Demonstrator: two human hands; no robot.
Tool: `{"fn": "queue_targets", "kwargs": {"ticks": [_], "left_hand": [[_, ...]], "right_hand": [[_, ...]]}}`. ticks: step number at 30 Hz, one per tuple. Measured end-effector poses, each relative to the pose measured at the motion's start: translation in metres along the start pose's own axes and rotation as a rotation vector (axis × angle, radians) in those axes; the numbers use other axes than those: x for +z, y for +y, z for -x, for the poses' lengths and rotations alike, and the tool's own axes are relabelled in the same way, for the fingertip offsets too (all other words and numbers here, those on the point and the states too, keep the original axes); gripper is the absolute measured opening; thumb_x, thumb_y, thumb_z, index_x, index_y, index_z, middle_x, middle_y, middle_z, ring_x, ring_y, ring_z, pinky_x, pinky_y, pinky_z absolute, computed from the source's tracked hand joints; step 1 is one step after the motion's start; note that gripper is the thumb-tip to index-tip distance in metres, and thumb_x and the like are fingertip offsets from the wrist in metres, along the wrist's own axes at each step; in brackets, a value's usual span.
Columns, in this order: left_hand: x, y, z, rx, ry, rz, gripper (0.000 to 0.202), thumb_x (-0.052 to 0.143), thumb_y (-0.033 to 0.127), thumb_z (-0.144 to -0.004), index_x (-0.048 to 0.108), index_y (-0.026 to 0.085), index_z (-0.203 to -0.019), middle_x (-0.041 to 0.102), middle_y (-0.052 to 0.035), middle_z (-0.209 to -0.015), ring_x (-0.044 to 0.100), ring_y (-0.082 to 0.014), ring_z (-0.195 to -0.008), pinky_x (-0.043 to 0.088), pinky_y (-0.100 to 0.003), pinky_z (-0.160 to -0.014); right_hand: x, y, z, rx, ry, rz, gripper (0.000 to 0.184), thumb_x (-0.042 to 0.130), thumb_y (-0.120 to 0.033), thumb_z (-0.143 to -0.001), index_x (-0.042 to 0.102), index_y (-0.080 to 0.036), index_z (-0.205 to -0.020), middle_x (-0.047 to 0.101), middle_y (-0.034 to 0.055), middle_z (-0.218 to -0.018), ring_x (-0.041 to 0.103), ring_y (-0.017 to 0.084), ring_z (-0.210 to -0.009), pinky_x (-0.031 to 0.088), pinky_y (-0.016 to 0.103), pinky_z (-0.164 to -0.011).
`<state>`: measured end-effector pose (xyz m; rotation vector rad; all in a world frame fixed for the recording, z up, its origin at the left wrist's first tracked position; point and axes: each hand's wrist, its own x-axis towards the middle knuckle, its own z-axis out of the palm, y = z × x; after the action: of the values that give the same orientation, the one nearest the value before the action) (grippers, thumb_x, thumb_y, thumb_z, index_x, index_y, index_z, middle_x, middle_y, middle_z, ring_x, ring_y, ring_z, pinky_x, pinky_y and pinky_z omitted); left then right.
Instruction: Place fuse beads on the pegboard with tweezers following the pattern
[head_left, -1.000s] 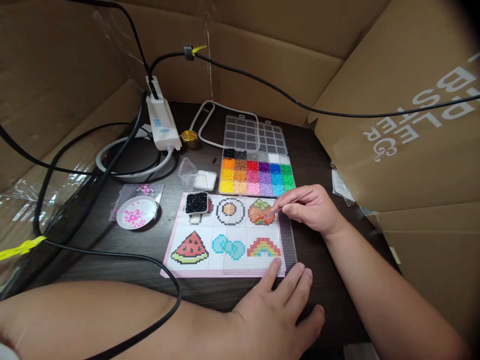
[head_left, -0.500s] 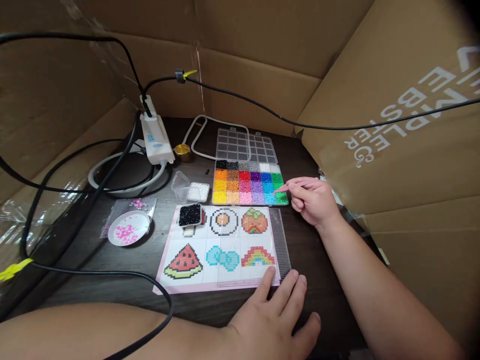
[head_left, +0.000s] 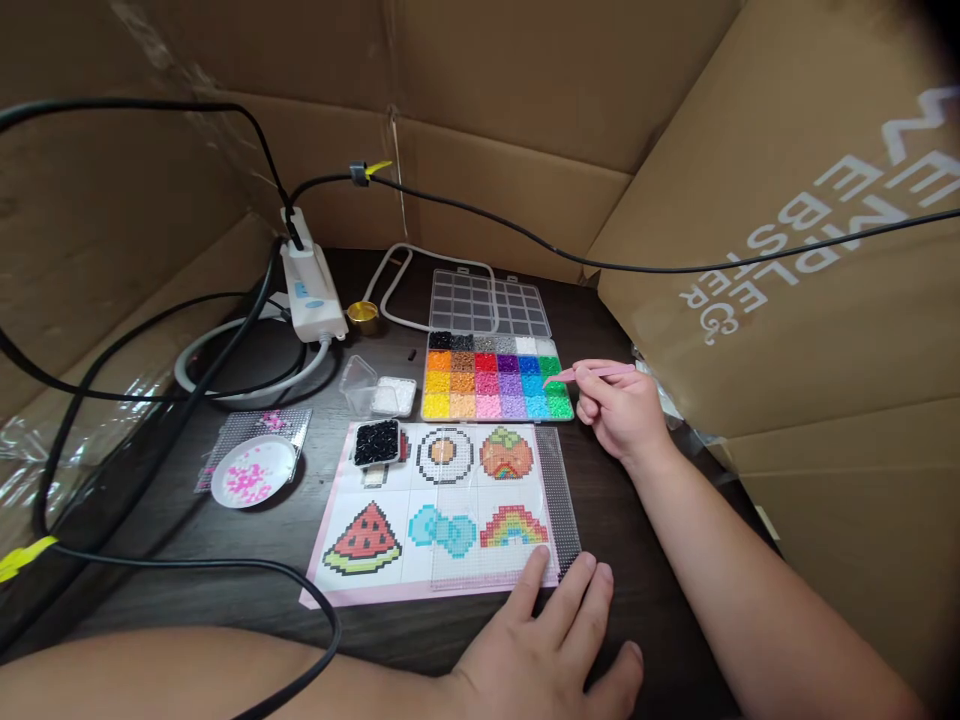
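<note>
My right hand (head_left: 619,412) pinches pink tweezers (head_left: 589,373), whose tip rests at the green and blue compartments of the bead box (head_left: 491,382). My left hand (head_left: 547,640) lies flat, fingers apart, its fingertips pressing the near right corner of the clear pegboard (head_left: 487,505). The pegboard lies over a pattern sheet (head_left: 375,540) that shows a watermelon, a rainbow and other pictures. A small square tray of black beads (head_left: 376,442) sits on the sheet's far left corner.
A white dish of pink beads (head_left: 251,472) rests on a second pegboard at the left. A clear box of white beads (head_left: 384,393), a gold cap (head_left: 364,316), a white power adapter (head_left: 309,282) and black cables (head_left: 187,560) lie around. Cardboard walls (head_left: 787,250) enclose the dark table.
My right hand has lifted the tweezers from the orange picture on the pegboard and carried them back to the bead box. The left hand has stayed on the pegboard's corner.
</note>
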<state>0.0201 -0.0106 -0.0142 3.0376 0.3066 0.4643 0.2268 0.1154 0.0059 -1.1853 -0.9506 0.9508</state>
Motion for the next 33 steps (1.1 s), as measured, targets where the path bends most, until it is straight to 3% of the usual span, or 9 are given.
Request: {"fn": "queue_targets", "kwargs": {"ticks": [6,14,22,33], "left_hand": [[-0.0023,-0.0017,-0.0022,0.021,-0.012,-0.029,0.042,0.028,0.036,-0.103,0.06,0.032,-0.13,0.061,-0.0134,-0.135,0.058,-0.0294,-0.124,0.04,-0.049,-0.095],[0.001,0.0001,-0.0004,0.013,-0.02,-0.003,0.042,0.029,0.037,-0.103,0.058,0.033,-0.132,0.058,-0.0147,-0.138,0.055,-0.0315,-0.127,0.039,-0.052,-0.096],[0.0024,0.0019,-0.0004,-0.017,0.083,-0.049,0.038,0.034,0.037,-0.102,0.063,0.034,-0.125,0.063,-0.0121,-0.132,0.059,-0.0289,-0.123,0.042,-0.05,-0.094],[0.0032,0.0028,-0.0001,-0.033,0.12,-0.055,0.035,0.037,0.039,-0.1,0.065,0.035,-0.123,0.064,-0.0104,-0.131,0.059,-0.0283,-0.122,0.041,-0.05,-0.094]], "right_hand": [[0.0025,0.006,-0.0011,-0.062,0.056,0.048,0.023,0.078,-0.036,-0.075,0.072,-0.013,-0.078,0.075,0.0108,-0.084,0.043,0.004,-0.037,0.035,0.022,-0.033],[0.0005,0.0089,-0.0006,-0.06,-0.004,0.131,0.022,0.077,-0.035,-0.076,0.075,-0.013,-0.079,0.074,0.011,-0.086,0.044,0.004,-0.037,0.034,0.022,-0.034],[0.0006,0.0085,0.0004,-0.086,-0.016,0.191,0.022,0.075,-0.035,-0.078,0.076,-0.013,-0.077,0.074,0.0119,-0.089,0.043,0.003,-0.037,0.033,0.023,-0.034],[0.0003,0.0102,-0.0004,-0.093,-0.021,0.245,0.024,0.075,-0.038,-0.078,0.077,-0.014,-0.08,0.075,0.011,-0.091,0.044,0.004,-0.038,0.033,0.023,-0.034]]}}
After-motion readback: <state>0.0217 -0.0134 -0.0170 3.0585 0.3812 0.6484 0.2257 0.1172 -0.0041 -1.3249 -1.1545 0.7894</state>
